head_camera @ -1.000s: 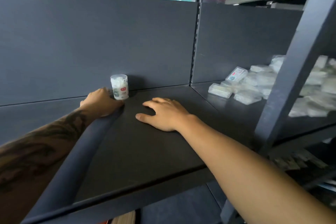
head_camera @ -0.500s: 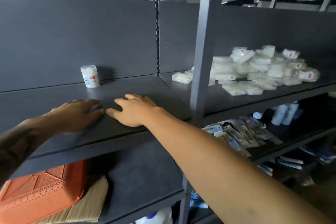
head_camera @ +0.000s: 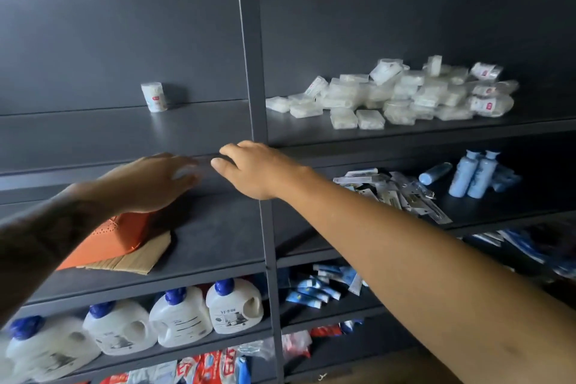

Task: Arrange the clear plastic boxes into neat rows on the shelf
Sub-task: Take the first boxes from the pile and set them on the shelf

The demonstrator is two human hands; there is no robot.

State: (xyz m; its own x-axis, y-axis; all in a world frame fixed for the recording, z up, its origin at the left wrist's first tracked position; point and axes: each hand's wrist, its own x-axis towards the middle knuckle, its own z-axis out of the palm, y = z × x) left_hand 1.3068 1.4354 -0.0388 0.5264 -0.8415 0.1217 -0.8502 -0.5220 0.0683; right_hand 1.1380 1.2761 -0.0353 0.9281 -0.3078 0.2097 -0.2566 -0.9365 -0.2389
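The dark grey matte metal shelf (head_camera: pixel 124 134) runs across the view, split by a grey upright steel post (head_camera: pixel 252 72) near the centre. At about two o'clock, to the right of the post, the clear plastic boxes (head_camera: pixel 399 93) lie in a loose heap on the top board: flat, rounded-corner rectangles with cloudy white contents, some tilted, some stacked, a few carrying small red-and-white labels. They form no rows. At about eleven o'clock, left of the post, a small clear cylindrical plastic tub (head_camera: pixel 153 97) stands upright against the back panel, alone, with white filling and a red mark on its label.

The left hand (head_camera: pixel 149 182) reaches in from eight o'clock, palm down, fingers stretched forward and relaxed over the front lip of the top board; it is motion-blurred and holds nothing. The right hand (head_camera: pixel 252 167) comes from four o'clock along a bare forearm, fingers extended and slightly spread, thumb out to the left, lying at the shelf edge just in front of the post. It grasps nothing. Whether either palm actually touches the board cannot be told.

Below the left hand, an orange perforated plastic basket (head_camera: pixel 115 237) rests tilted on a flat piece of corrugated cardboard (head_camera: pixel 131 262). At seven o'clock, white plastic detergent jugs with blue caps (head_camera: pixel 180 318) stand in a line. At three o'clock, pale blue smooth bottles (head_camera: pixel 473 171) stand beside scattered glossy blister packs (head_camera: pixel 396 190).
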